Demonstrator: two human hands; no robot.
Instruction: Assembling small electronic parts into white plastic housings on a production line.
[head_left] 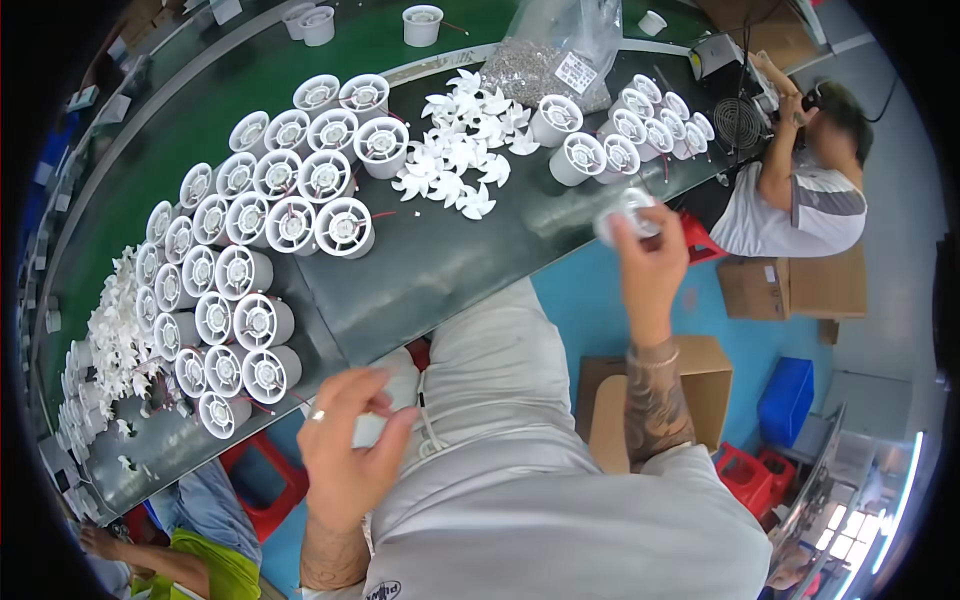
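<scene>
The white round piece (631,204), blurred, was pinched between thumb and fingers of the right hand (650,258), near the green table's (420,275) edge in the head view. The left hand (343,445) was half-curled (whether it gripped the pale shape (369,429) there, I cannot tell). White fan blades (458,150) lay heaped between white housings (275,175).

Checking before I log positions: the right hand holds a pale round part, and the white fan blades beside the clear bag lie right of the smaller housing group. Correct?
Not quite: the head view shows the white fan blades beside the clear bag lying left of the smaller housing group. The right hand does hold a pale round part.
</scene>
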